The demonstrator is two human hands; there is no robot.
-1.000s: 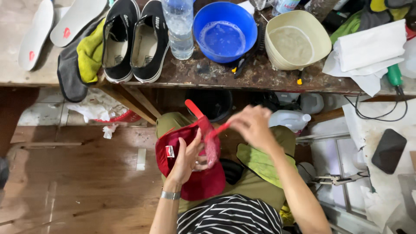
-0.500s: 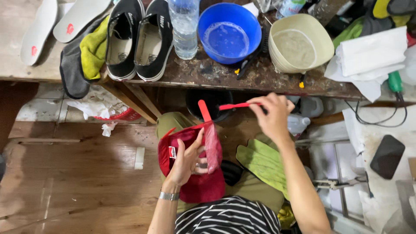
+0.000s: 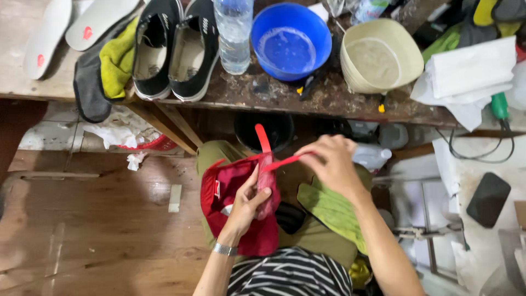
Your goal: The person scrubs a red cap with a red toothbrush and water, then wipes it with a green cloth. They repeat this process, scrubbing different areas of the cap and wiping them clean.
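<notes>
Since the earlier frames the right hand (image 3: pixel 331 164) has drawn away from the red cap (image 3: pixel 238 208) and lifted to its right, carrying the red-handled brush (image 3: pixel 285 162) out of the crown; the left hand (image 3: pixel 246 205) has kept its hold. The cap lies over the lap, directly under and around the left hand, whose fingers are curled shut on the cap's edge, the thumb pressed against a foamy, pinkish patch of fabric. A narrow red strap (image 3: pixel 263 138) stands up from the cap, pointing toward the table (image 3: pixel 329 101). The right hand is closed in a pinch on the brush handle — its long axis runs nearly level, from the right hand leftward to the cap, the working end meeting the fabric just beside the left thumb. The left hand is thus the nearer to the cap; the right stands a little apart, joined to it only by the brush. Beyond both hands, on the table, a blue bowl (image 3: pixel 290 41) of water and a cream tub (image 3: pixel 381 55) sit side by side — black shoes (image 3: pixel 175 49) farther to the left. A green cloth (image 3: pixel 329 211) lies beneath the right forearm.
</notes>
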